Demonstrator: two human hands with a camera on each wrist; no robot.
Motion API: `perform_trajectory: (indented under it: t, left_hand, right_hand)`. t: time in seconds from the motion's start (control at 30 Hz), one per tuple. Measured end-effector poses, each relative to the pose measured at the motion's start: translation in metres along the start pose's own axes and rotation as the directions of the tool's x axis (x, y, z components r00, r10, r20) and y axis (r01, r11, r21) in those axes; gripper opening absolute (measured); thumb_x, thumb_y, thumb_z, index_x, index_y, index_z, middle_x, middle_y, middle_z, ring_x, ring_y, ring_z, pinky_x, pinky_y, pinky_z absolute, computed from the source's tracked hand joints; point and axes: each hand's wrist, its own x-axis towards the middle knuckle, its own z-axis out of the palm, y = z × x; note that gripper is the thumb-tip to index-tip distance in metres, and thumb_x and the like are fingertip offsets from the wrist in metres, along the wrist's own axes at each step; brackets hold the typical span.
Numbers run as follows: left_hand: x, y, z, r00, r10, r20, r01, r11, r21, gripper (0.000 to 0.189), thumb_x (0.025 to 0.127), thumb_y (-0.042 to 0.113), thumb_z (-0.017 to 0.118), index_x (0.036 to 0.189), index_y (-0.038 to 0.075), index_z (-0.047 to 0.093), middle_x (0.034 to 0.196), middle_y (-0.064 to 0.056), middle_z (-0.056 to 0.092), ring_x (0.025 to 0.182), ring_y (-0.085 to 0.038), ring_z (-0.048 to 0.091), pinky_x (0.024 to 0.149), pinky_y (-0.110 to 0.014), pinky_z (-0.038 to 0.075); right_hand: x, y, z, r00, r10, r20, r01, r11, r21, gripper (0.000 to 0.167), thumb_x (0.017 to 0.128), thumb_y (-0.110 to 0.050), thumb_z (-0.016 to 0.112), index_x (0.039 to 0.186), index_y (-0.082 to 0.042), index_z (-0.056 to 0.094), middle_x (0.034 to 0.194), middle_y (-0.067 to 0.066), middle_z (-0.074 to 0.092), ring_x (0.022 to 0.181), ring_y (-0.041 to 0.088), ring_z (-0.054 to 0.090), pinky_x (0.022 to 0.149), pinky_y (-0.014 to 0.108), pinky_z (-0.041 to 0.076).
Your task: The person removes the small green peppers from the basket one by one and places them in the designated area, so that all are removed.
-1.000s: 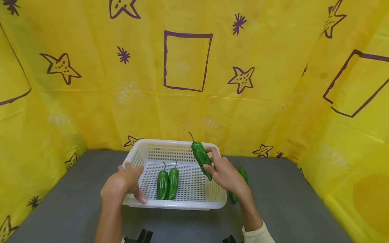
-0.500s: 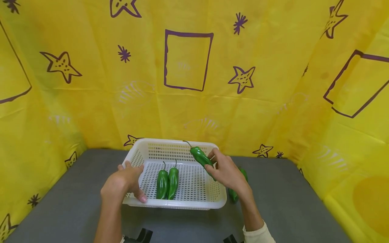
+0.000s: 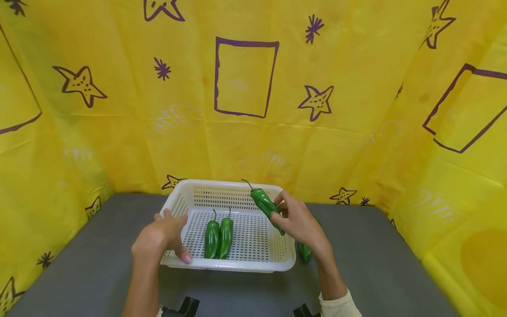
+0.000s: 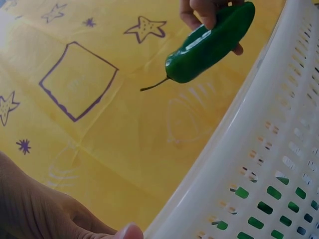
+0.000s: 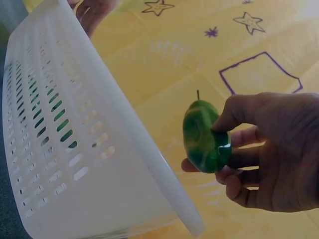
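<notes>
The right hand [image 3: 297, 220] pinches a pepper [image 3: 262, 202] above the right part of the basket [image 3: 229, 265]. Its grip is drawn in to the width of that pepper, with the thumb on one side and fingers on the other. The pepper is green and tilted, its thin stem pointing far and left, its tip near and right; both wrist views show it clear of the rim.

The left hand [image 3: 162, 235] holds the basket at its near left corner, its grip spread across the left wall, thumb on the near rim and fingers over the left one.

Inside the white slotted basket, a second pepper [image 3: 211, 240] and a third pepper [image 3: 225, 237] lie side by side, left of the middle, stems pointing far. The basket is on a dark grey worktop [image 3: 380, 273]. Just right of it, more green pepper [image 3: 304, 252] shows past the right wrist, too hidden to tell whether it is one or several.

A yellow cloth [image 3: 245, 154] with purple stars and box outlines hangs on the far, left and right sides. A pale sleeve [image 3: 340, 307] covers part of the right forearm.
</notes>
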Motion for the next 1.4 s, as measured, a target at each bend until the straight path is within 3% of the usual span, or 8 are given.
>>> perform_trajectory:
  t: [0.2,0.4,0.63,0.93,1.23,1.4]
  left_hand:
    - [0.001,0.001,0.000,1.000,-0.004,0.006,0.004,1.000,-0.001,0.137,0.053,0.031,0.100,0.164,0.004,0.025,0.161,-0.050,-0.008,0.147,-0.074,-0.001,0.111,-0.083,0.028]
    - [0.001,0.001,-0.001,1.000,0.000,0.007,0.000,1.000,0.004,0.136,0.054,0.031,0.100,0.164,0.005,0.025,0.160,-0.051,-0.008,0.147,-0.074,-0.001,0.110,-0.083,0.029]
    - [0.001,0.000,-0.002,1.000,0.009,0.007,-0.009,1.000,0.014,0.136,0.054,0.032,0.100,0.164,0.004,0.025,0.159,-0.052,-0.009,0.146,-0.075,-0.002,0.109,-0.084,0.029]
    - [0.002,0.001,-0.001,1.000,0.005,0.008,-0.005,1.000,0.005,0.135,0.054,0.031,0.100,0.164,0.004,0.025,0.160,-0.051,-0.009,0.147,-0.074,-0.002,0.110,-0.083,0.030]
    - [0.002,-0.001,-0.001,1.000,-0.002,0.013,0.002,1.000,0.001,0.136,0.054,0.031,0.100,0.164,0.003,0.025,0.160,-0.051,-0.009,0.147,-0.074,-0.003,0.111,-0.083,0.029]
    - [0.002,0.001,-0.001,1.000,-0.009,0.012,0.009,1.000,-0.015,0.136,0.054,0.030,0.099,0.164,0.003,0.024,0.161,-0.049,-0.010,0.147,-0.073,-0.003,0.112,-0.082,0.028]
  right_hand:
    - [-0.001,0.001,-0.002,1.000,-0.010,0.008,0.010,1.000,0.010,0.023,0.092,-0.010,0.062,0.115,-0.009,0.057,0.093,0.009,0.079,0.068,0.016,0.061,0.062,0.028,0.048]
    - [-0.001,0.002,-0.007,1.000,-0.003,0.017,0.003,1.000,0.018,0.030,0.093,-0.011,0.061,0.121,-0.010,0.052,0.095,0.008,0.078,0.072,0.016,0.063,0.065,0.030,0.049]
    - [-0.004,0.004,-0.014,0.999,0.051,0.015,-0.052,0.997,0.052,0.031,0.097,-0.016,0.066,0.124,-0.010,0.053,0.109,0.014,0.080,0.089,0.019,0.073,0.076,0.034,0.054]
    - [-0.013,0.010,-0.034,0.993,0.116,0.008,-0.116,0.993,0.021,0.033,0.099,-0.018,0.065,0.129,-0.007,0.054,0.127,0.023,0.073,0.107,0.030,0.074,0.085,0.041,0.058]
    - [-0.018,0.029,-0.053,0.977,0.214,0.000,-0.213,0.972,-0.096,0.040,0.098,-0.015,0.062,0.133,0.000,0.049,0.109,0.022,0.074,0.084,0.023,0.062,0.072,0.033,0.049]
    - [-0.024,0.041,-0.066,0.962,0.271,0.014,-0.266,0.950,-0.164,0.045,0.099,-0.017,0.063,0.135,0.003,0.044,0.110,0.026,0.071,0.087,0.027,0.065,0.071,0.038,0.051]
